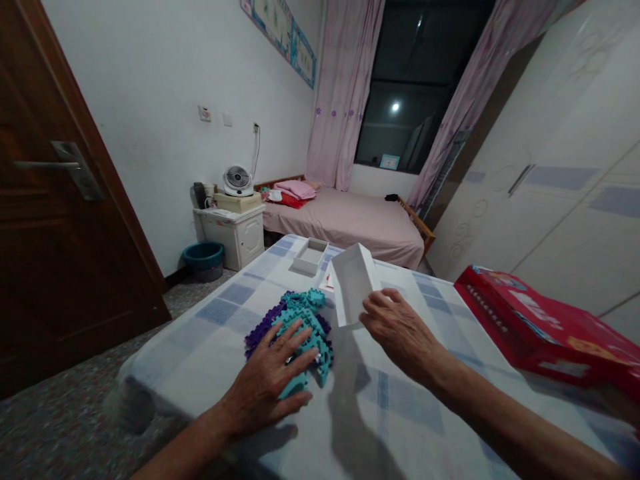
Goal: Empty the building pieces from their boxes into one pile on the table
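My left hand [275, 370] rests with spread fingers on a heap of toothed, gear-edged plastic pieces in turquoise [300, 320] and purple [263, 325]. Part of the heap is hidden under the palm. In my right hand [393, 320] is a white open box [354, 283], pinched at its near right edge. The box is tilted up off the table, its hollow side facing me. A second shallow white box [311, 256] stands open side up beyond the heap. Behind the held box, a white item with a bit of red [327, 281] shows only in part.
The table wears a blue and white checked cloth [400, 400]. A large red box [545, 327] lies along its right side. Past the table stand a bed [350, 217], a white cabinet [245, 237] with a fan [239, 180], and a teal bucket [204, 260].
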Motion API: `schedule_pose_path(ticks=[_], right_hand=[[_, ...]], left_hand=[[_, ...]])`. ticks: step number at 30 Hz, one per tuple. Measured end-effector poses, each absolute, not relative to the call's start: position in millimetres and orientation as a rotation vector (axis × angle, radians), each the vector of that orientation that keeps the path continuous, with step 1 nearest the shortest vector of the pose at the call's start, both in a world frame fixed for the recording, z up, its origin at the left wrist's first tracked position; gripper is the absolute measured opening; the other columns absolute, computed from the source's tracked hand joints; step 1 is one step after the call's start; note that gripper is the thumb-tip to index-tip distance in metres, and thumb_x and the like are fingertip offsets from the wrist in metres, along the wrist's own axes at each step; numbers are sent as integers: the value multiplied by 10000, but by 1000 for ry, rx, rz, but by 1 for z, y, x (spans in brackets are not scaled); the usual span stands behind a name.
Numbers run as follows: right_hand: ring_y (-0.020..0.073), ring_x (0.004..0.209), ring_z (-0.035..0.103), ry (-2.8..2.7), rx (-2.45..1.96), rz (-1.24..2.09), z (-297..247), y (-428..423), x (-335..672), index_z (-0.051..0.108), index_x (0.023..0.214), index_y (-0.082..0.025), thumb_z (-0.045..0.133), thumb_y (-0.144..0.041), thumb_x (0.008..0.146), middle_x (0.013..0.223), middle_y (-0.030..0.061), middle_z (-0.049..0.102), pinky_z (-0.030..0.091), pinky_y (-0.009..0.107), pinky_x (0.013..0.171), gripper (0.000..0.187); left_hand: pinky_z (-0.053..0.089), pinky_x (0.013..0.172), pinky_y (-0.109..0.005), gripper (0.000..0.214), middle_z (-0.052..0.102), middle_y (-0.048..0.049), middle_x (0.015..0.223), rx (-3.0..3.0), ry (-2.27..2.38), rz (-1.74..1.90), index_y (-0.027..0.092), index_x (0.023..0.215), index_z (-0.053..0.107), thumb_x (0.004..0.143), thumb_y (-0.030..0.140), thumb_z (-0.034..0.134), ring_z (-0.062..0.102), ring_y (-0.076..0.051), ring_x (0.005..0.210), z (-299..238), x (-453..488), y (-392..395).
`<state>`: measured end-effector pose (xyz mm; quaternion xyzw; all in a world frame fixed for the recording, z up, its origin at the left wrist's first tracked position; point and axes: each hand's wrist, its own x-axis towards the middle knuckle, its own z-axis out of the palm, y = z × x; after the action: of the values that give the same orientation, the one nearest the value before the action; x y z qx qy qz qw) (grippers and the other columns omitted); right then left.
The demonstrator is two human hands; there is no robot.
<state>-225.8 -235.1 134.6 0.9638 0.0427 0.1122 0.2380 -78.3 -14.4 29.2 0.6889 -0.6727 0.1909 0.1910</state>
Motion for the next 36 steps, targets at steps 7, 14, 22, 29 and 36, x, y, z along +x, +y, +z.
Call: schedule_pose_path(ticks=[7,14,22,29,36], right_hand=[[188,898,490,-562,2784,437,83,-319,-228,656,841,-175,460,-103,901,862,69,569,387,253,706,217],[194,939,525,-851,2844,559,45,-373,-172,682,961,-189,436,-157,918,922,74,595,400,251,748,252],[189,990,551,-873,2879,671,23,-332,-139,552,1136,-193,439,-185,914,1130,74,587,403,277,772,249],[182,854,609,-992,2977,413,15,-308,-91,568,975,-180,490,-273,910,969,47,640,378,273,649,137],[180,937,570,-898,2950,500,20,-325,-53,606,969,-183,429,-146,909,1035,66,619,385,269,714,190]], left_hand=[[427,1025,-405,442,610,-107,1176,1958,-894,598,160,1104,618,922,439,328,561,-228,1129,15,24,-48],[439,998,-424,461,635,-102,1071,2184,-799,489,171,1033,627,895,460,295,574,-250,1058,-17,55,-48],[449,987,-428,468,610,-115,1124,2268,-868,556,165,1043,649,900,441,300,562,-253,1073,-17,49,-50],[430,1007,-449,468,570,-133,1181,2315,-954,563,132,1068,642,915,414,301,519,-274,1133,-18,45,-51],[456,987,-430,442,577,-126,1147,2312,-977,629,145,1020,655,913,396,308,541,-263,1106,-22,48,-50]])
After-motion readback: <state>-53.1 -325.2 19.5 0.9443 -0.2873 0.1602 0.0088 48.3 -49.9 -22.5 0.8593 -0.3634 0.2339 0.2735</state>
